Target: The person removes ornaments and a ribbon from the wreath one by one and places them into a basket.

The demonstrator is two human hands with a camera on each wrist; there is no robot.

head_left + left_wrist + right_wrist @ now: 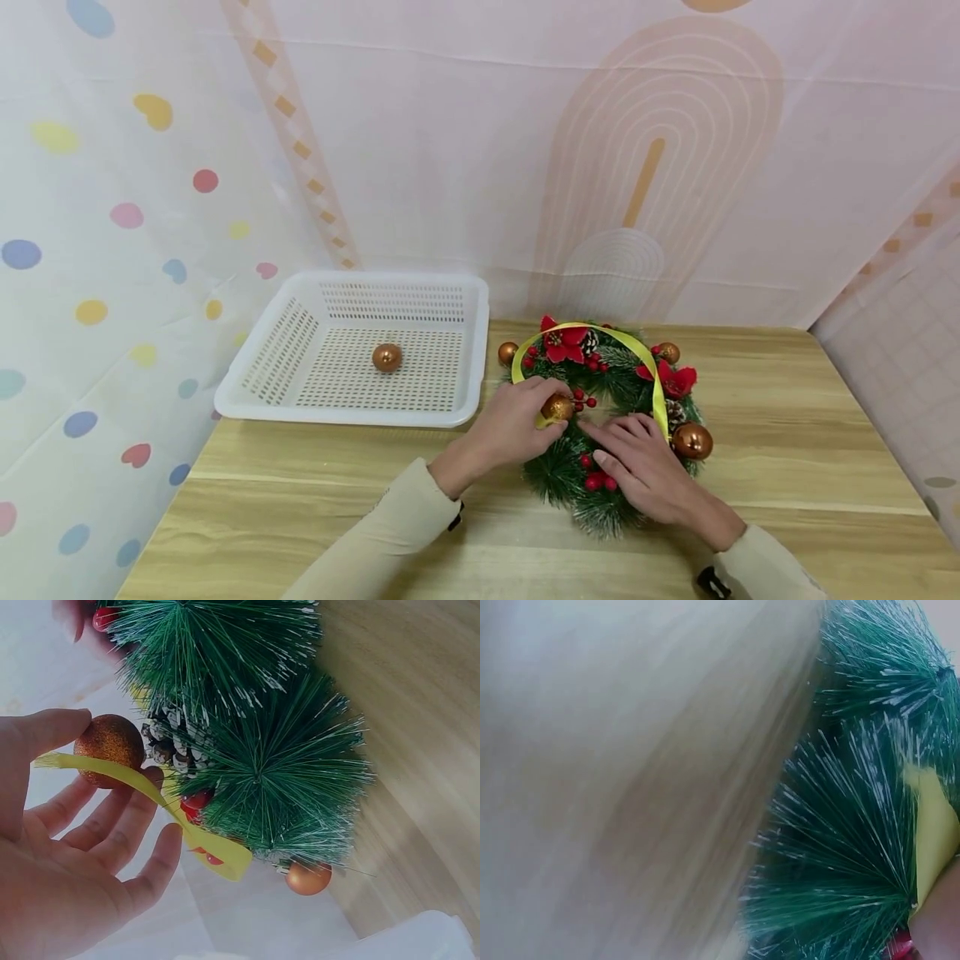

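A green Christmas wreath with red flowers, berries and pinecones lies on the table. My left hand is at its left inner side and pinches a glittery copper bauble between thumb and fingers. A yellow ribbon end crosses in front of that bauble in the left wrist view. On the wreath's lower right part rests my right hand, fingers extended toward the middle. The yellow ribbon arches over the top of the wreath. A shiny copper bauble sits at the wreath's right edge.
A white perforated plastic basket stands left of the wreath, with one copper bauble inside. Smaller copper baubles show at the wreath's upper edge. A patterned cloth hangs behind the wooden table.
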